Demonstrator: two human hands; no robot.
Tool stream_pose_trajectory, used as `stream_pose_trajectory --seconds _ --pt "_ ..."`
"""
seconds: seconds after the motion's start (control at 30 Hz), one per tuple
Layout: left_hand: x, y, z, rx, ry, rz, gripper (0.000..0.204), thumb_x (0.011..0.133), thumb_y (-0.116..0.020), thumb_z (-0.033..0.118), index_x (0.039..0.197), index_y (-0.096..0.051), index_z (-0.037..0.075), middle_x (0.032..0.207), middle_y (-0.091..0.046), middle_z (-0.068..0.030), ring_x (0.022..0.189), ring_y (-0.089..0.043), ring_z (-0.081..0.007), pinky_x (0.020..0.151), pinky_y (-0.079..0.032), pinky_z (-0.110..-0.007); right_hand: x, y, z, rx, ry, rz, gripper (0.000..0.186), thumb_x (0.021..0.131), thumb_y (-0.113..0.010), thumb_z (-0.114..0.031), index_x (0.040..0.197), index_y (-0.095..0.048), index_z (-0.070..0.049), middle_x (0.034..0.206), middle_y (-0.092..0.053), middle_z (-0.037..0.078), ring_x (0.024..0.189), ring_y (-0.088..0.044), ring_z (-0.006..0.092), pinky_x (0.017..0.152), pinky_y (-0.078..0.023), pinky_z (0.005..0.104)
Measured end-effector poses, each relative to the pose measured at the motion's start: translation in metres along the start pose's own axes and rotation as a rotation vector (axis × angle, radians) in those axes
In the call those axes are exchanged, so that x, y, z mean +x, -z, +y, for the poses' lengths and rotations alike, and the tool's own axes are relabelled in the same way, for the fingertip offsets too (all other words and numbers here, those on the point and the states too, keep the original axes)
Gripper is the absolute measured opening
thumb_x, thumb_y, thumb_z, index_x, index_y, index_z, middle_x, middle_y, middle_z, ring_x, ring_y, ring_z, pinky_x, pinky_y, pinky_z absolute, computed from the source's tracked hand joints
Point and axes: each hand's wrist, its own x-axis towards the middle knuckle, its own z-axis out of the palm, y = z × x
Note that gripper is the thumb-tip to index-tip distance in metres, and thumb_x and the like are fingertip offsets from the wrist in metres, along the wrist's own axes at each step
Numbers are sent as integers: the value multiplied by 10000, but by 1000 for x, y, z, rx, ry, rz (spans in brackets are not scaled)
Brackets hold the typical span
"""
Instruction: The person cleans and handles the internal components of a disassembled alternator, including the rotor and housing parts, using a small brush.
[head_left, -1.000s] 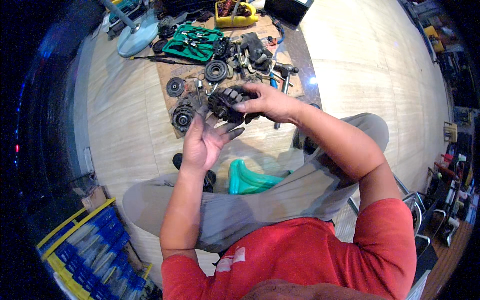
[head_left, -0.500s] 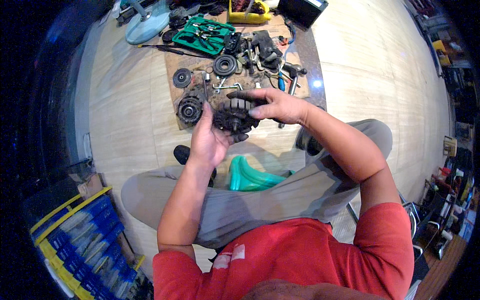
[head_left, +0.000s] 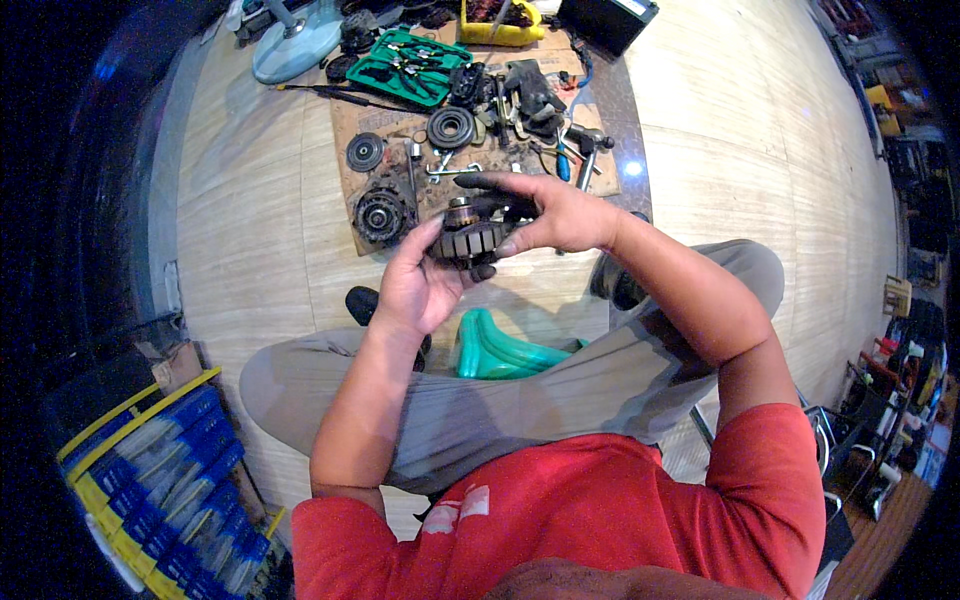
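Note:
A greasy dark rotor (head_left: 472, 242) with blocky segments round its rim and a shaft end with a ring on top is held between my two hands, above the near edge of the cardboard. My left hand (head_left: 415, 285) cradles it from below and the left, thumb against its side. Over its right side curves my right hand (head_left: 565, 215), thumb on the rim and blackened fingers reaching behind it. Some of those fingertips are hidden. Left of the hands a round dark housing (head_left: 382, 214) lies on the cardboard, and past it are a small pulley (head_left: 365, 152) and a thicker black pulley (head_left: 450, 128).
On the stained cardboard (head_left: 345, 120) lie a hammer (head_left: 592, 142), blue-handled pliers (head_left: 563, 166) and a green tool tray (head_left: 440, 82). A yellow container (head_left: 500, 34) and a black box (head_left: 606, 24) stand behind. Near my legs is a green plastic piece (head_left: 505, 352); blue bins (head_left: 190, 480) stand left.
The rotor has been turned between my hands, so its ringed shaft end now points up. My right fingers have shifted slightly. The left hand has moved a little to the right with its thumb.

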Motion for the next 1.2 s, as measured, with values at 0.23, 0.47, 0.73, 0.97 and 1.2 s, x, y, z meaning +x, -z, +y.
stream_pose_trajectory --seconds 0.23,0.47,0.73,0.97,1.2 --pt "4 -3 11 43 -321 -24 507 834 -533 39 1326 -412 18 1229 -559 -143 1146 -555 -287 996 -445 -468 5 -4 9 -28 -59 117 821 759 -778 -161 1432 -329 -19 1236 -566 126 1087 -544 181 957 -439 317" --pt "9 3 -3 35 -413 -15 540 846 -594 41 1348 -393 42 1260 -537 -145 1167 -537 -287 1031 -416 -447 -1 -44 11 322 -222 90 683 744 -780 -201 1301 -455 23 1061 -652 136 806 -633 173 699 -536 329" --pt "10 0 -4 84 -407 -43 552 816 -650 44 1313 -410 55 1227 -552 -138 1138 -554 -277 1003 -438 -429 0 -32 22 127 -311 53 184 902 -602 -136 1005 -628 15 768 -640 27 679 -580 91 624 -496 268" --pt "12 -1 5 189 -408 -56 586 790 -670 39 1318 -417 7 1210 -566 -147 1116 -567 -278 992 -451 -420 -1 -6 12 -132 -221 59 178 896 -608 -144 976 -635 12 735 -630 40 688 -573 109 635 -486 293" --pt "15 2 -10 129 -262 52 345 891 -544 39 1229 -506 -22 1138 -611 -157 1043 -612 -257 940 -494 -403 -4 -5 13 24 -306 121 199 889 -612 -137 1019 -641 11 783 -661 53 701 -579 104 632 -492 278"
